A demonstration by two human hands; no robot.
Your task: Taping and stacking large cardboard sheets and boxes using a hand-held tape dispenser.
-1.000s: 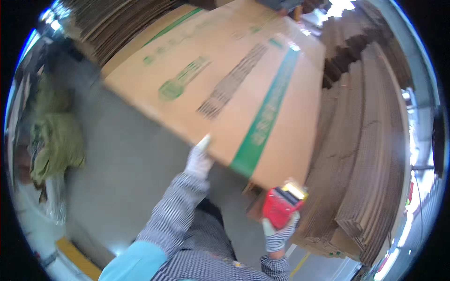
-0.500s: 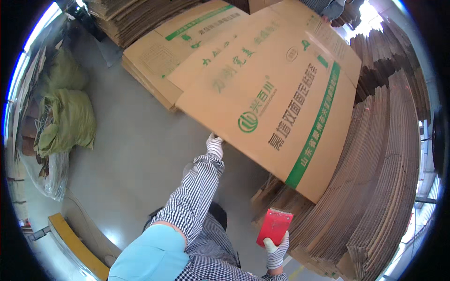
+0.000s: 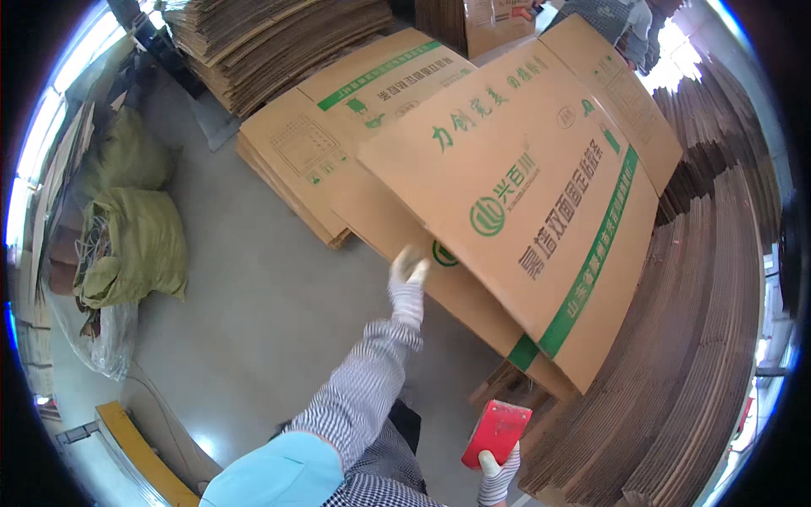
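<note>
My left hand (image 3: 409, 283), in a white striped glove, has its fingers apart at the near left edge of a printed cardboard sheet (image 3: 384, 232). Above that one lies a second large cardboard sheet (image 3: 541, 211) with green and dark print, its near left edge raised clear of my hand. Low in the picture, my gloved right hand (image 3: 499, 473) grips a red flat tool (image 3: 498, 433) with a riveted strip along its top edge. What that tool is, I cannot make out.
Tall stacks of flat cardboard (image 3: 676, 338) stand at the right; another stack (image 3: 270, 51) is at the far left. A flat printed pile (image 3: 296, 160) lies beyond my left hand. Green sacks (image 3: 135, 245) and a yellow bar (image 3: 144, 456) are at left. Another person's sleeve (image 3: 596, 17) shows at the far edge.
The top sheet has shifted right and parted from the one beneath. My left hand has let go of the edge, its fingers now spread. The right hand still holds the red tool.
</note>
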